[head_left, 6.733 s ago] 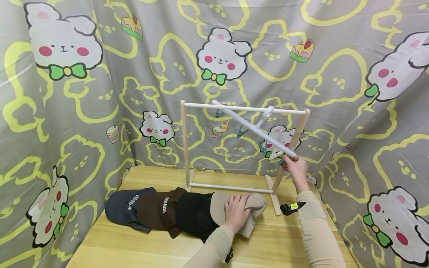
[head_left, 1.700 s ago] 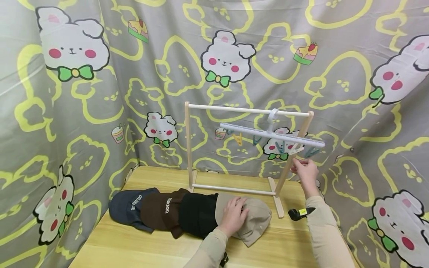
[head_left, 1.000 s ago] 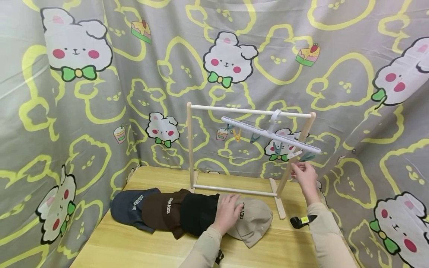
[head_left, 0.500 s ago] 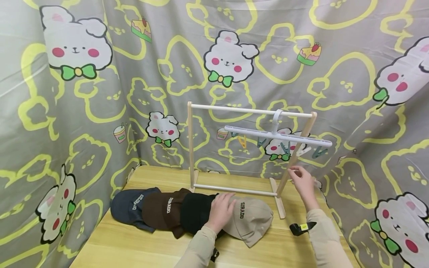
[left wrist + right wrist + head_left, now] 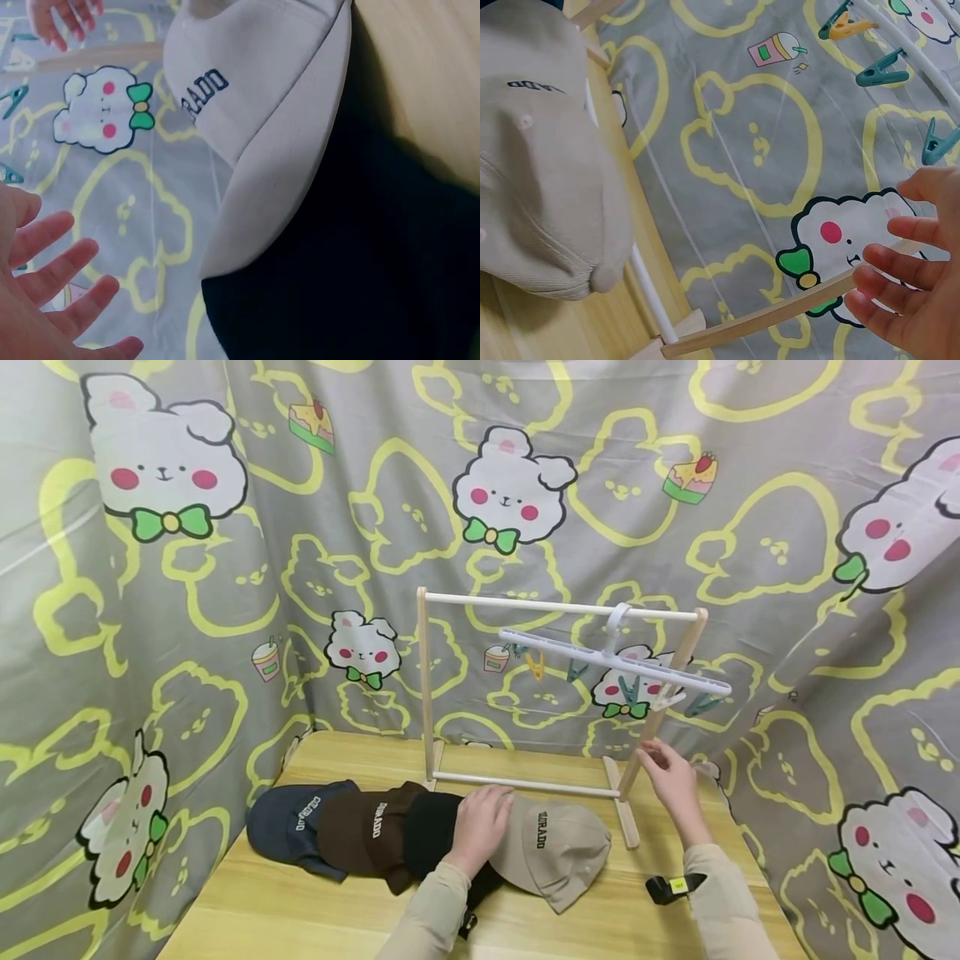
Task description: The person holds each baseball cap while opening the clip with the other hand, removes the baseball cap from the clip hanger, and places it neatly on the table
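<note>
Four caps overlap in a row: a navy cap (image 5: 279,827), a brown cap (image 5: 356,839), a black cap (image 5: 429,835) and a beige cap (image 5: 566,852) with dark lettering. My left hand (image 5: 480,828) is over the black cap, beside the beige brim; in the left wrist view its fingers (image 5: 64,259) are spread and hold nothing. My right hand (image 5: 672,781), fingers loosely bent and nothing in them, is by the rack's right post, below the lilac hanger (image 5: 615,660). The hanger hangs by its hook from the rack's top bar, with several clips, including a yellow clip (image 5: 535,664).
The wooden rack (image 5: 424,685) stands at the back of the wooden table (image 5: 330,918), its right foot (image 5: 627,822) close to the beige cap. Patterned grey curtains (image 5: 405,552) enclose the table on the visible sides.
My right hand has let go of the hanger's end and lowered; the hanger, steeply tilted before, now sways near level. The beige cap, crumpled earlier, lies spread out; my left hand has slid left off it.
</note>
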Motion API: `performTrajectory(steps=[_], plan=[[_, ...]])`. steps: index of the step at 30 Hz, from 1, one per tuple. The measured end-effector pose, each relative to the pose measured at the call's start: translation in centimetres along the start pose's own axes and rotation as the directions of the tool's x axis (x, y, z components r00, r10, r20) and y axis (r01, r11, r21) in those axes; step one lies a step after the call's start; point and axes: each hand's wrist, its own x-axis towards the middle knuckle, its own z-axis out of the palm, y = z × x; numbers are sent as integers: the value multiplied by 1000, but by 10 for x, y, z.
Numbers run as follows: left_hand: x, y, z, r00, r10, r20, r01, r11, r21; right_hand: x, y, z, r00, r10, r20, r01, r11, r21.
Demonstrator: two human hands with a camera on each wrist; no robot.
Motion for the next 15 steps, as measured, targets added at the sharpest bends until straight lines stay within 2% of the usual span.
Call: performTrajectory(steps=[10, 15], plan=[[1, -16, -17, 995, 24, -97, -18, 998, 60, -12, -1, 9, 996, -69, 52, 68, 998, 14], [0, -26, -28, 992, 12, -123, 0, 995, 100, -17, -1, 14, 991, -105, 78, 105, 994, -1]])
